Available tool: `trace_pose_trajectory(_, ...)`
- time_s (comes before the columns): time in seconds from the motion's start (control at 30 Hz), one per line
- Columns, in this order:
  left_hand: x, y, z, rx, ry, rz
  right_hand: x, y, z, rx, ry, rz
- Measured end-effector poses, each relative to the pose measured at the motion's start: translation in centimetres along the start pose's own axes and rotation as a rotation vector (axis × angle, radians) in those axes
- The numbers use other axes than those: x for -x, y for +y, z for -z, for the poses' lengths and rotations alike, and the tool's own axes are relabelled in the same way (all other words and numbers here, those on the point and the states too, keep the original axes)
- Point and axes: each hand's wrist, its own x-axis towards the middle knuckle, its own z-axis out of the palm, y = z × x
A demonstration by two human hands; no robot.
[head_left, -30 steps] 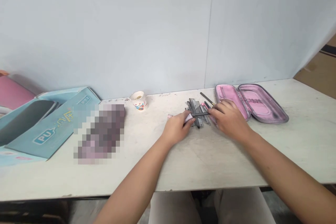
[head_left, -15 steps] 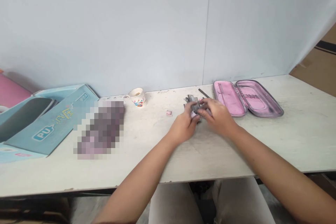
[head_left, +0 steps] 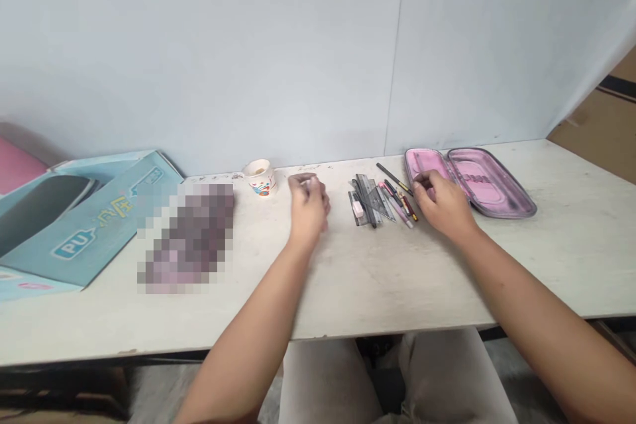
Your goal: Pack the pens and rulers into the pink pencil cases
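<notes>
My left hand (head_left: 308, 209) is closed, its curled fingers over the spot left of the stationery; whatever is in them is hidden. On the tabletop between my hands lies a loose pile of grey rulers and a set square (head_left: 368, 195), with a white eraser (head_left: 358, 209) on top. Several pens (head_left: 400, 202), pink, black and dark red, lie against the pile, and a black pen (head_left: 392, 177) lies behind them. To their right is my right hand (head_left: 442, 205), thumb and fingers loosely curved with a gap between, partly covering the opened pink pencil case (head_left: 517, 195).
A paper cup (head_left: 259, 179) stands by the wall. Left of it lies a pixelated dark purple object (head_left: 191, 238). A light blue box (head_left: 104, 225) holding a dark case (head_left: 47, 215) occupies the far left. The white table's front edge (head_left: 358, 338) is over my knees.
Both hands have let go of the rulers, leaving them on the table. My left hand has moved left over the small pink thing, which is now hidden. My right hand has moved right beside the case.
</notes>
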Motion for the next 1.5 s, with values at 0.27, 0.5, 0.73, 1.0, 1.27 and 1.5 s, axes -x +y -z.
trace_pose_trajectory(0.27, -2.8, 0.6, 2.3, 0.354, 0.090, 0.049, -0.3, 0.1, -1.1, 0.247, -0.150, 0.167)
trace_pose_trajectory(0.5, -3.2, 0.9, 3.2, 0.394, 0.262, 0.071, -1.8, -4.9, -1.9, 0.254, -0.284, 0.317)
trace_pose_trajectory(0.73, -2.7, -0.1, 3.2, 0.316, 0.185, 0.067, -2.0, -12.9, -7.5, 0.219, -0.585, 0.509)
trace_pose_trajectory(1.0, -0.7, -0.6, 1.4, 0.089, -0.074, 0.050, -2.3, -10.1, -5.4, 0.050, -0.517, 0.391)
trace_pose_trajectory(1.27, 2.2, -2.5, -0.9, -0.132, -0.509, 0.124, -0.6, -7.1, -3.0, -1.061, -0.215, -0.161)
trace_pose_trajectory(1.5, 2.8, -3.1, -0.8, -0.223, -0.588, 0.061, 0.0, -8.2, -3.6, -1.326, -0.171, -0.289)
